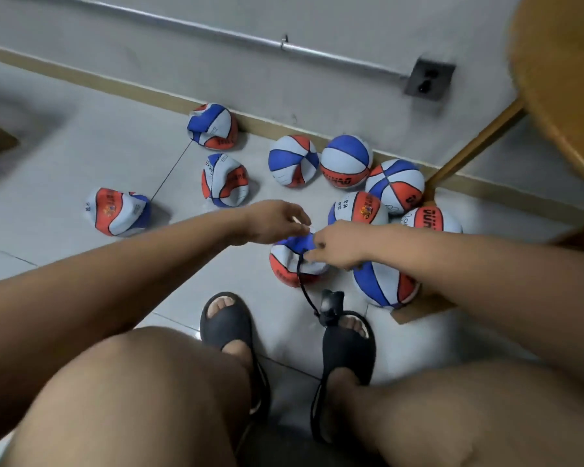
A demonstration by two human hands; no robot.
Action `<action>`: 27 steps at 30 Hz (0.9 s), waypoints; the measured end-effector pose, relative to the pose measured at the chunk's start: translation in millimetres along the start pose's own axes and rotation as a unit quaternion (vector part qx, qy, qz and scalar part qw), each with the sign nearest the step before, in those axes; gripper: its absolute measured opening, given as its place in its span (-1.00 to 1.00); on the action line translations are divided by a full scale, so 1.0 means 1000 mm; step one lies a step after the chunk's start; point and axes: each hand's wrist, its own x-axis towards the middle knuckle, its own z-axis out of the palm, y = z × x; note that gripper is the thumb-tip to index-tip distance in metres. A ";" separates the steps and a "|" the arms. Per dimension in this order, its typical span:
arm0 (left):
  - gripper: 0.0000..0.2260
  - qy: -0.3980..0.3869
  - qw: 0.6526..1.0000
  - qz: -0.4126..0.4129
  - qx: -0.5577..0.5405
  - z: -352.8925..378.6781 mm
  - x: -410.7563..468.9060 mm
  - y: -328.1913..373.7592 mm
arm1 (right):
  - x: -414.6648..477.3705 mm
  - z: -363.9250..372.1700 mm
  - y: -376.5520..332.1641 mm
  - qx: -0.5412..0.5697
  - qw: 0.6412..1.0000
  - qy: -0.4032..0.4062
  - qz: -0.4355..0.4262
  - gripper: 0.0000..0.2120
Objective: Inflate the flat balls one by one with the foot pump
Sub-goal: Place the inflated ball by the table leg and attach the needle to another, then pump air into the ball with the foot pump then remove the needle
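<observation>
A flat red, white and blue ball [289,262] lies on the floor just in front of my feet. My left hand [277,220] reaches over its top edge with fingers curled and appears to pinch the ball's skin. My right hand [338,246] pinches the end of the black pump hose [302,281] at the ball. The hose runs down to the black foot pump [331,306], which sits under my right sandal [348,348]. Three more flat balls lie at the left [118,212], [225,180], [213,126].
Several round, firm-looking balls cluster by the wall at the right [346,161], with one [383,284] beside my right wrist. A wooden table [560,79] and its leg [469,153] stand at the right. A wall socket [429,79] and a metal conduit run along the wall.
</observation>
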 end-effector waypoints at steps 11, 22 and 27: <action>-0.73 0.015 0.996 -0.021 0.085 -0.033 -0.099 0.117 | -0.089 0.075 0.001 0.186 0.974 0.118 0.049 -0.68; -0.72 0.199 0.953 -0.082 -0.214 0.097 -0.126 0.087 | -0.119 0.126 -0.023 0.374 0.898 0.185 0.135 -0.56; -0.84 0.185 0.938 -0.141 -0.257 0.165 -0.119 0.027 | -0.097 0.137 -0.017 0.430 0.862 0.198 0.181 -0.81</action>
